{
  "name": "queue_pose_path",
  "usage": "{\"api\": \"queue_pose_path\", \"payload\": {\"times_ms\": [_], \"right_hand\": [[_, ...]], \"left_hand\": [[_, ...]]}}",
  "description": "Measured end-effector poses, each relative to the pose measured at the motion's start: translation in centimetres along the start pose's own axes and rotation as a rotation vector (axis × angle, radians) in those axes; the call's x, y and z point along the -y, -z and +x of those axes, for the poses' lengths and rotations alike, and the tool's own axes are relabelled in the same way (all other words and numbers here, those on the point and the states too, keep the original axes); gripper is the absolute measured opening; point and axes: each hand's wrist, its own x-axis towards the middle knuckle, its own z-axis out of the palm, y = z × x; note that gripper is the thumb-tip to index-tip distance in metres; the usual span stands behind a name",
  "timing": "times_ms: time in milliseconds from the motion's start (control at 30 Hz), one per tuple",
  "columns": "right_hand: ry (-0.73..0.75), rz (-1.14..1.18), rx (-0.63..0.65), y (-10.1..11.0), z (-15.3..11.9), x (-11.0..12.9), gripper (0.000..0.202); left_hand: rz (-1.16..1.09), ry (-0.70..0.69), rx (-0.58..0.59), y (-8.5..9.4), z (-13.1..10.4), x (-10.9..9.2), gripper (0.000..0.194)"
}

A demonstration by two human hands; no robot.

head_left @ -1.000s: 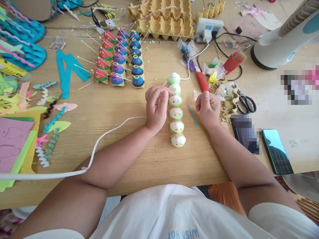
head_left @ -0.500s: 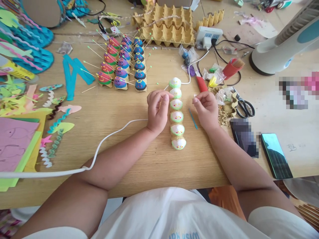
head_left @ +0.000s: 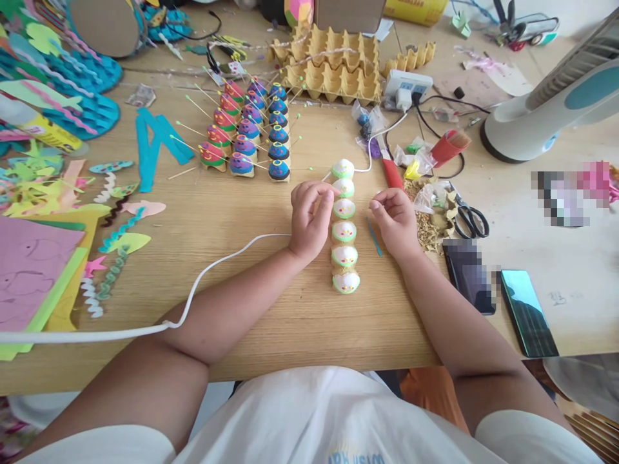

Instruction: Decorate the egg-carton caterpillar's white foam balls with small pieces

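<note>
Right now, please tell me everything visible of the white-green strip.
The strip has six rounded bumps in line, white above, green below, on a brownish base like carton. Nearer bumps carry red and yellow marks. It rests on the table between the left hand, perhaps touching, and the right hand, apart.

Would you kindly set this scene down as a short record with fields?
Center: strip of six white-and-green cups
Left hand: curled beside the strip's far part; contact unclear
Right hand: curled, apart from the strip; anything held unclear
Between strip and right hand: thin blue stick
Farther left: three rows of painted cups
Back: egg trays
Right side: scissors
</note>
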Motion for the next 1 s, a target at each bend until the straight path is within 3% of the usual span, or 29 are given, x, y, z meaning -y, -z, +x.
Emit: {"api": "queue_pose_path", "payload": {"times_ms": [167, 433, 600, 800, 1000], "right_hand": [[-0.004, -0.057, 0.03, 0.0, -0.2, 0.7, 0.055], [0.089, -0.149, 0.124, -0.7, -0.8, 2.9, 0.064], [0.083, -0.139, 0.158, -1.2, -1.1, 3.5, 0.066], [0.055, -0.07, 0.17, -1.2, -1.3, 3.2, 0.071], [-0.061, 0.16, 0.182, -1.0, -1.1, 2.8, 0.044]], "left_hand": [[-0.027, -0.085, 0.01, 0.1, -0.1, -0.5, 0.029], [0.077, -0.251, 0.172, 0.2, -0.4, -0.6, 0.033], [0.15, -0.248, 0.232, 0.1, -0.5, -0.5, 0.024], [0.141, -0.215, 0.214, 0.4, -0.4, -0.6, 0.025], [0.185, -0.198, 0.207, 0.6, -0.3, -0.6, 0.025]]}}
